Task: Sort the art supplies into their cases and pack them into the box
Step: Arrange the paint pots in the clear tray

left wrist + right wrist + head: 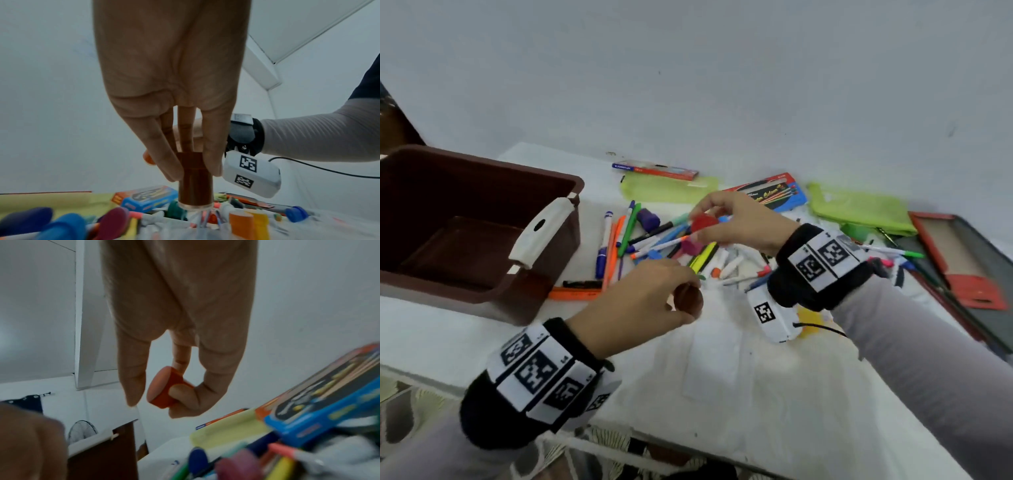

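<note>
Head view, left hand [640, 301]: fingers clamped on brown paint bottle [688, 299].
Right hand [739, 222]: pinches red cap [702, 222].

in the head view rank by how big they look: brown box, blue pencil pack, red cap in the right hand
1. brown box, nearest the camera, which inflates it
2. blue pencil pack, partly hidden by the right hand
3. red cap

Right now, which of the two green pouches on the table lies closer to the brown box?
The flatter yellow-green pouch, just below the Staedtler pack, is closer to the brown box. The other green pouch lies far right, beside the open red case.
</note>
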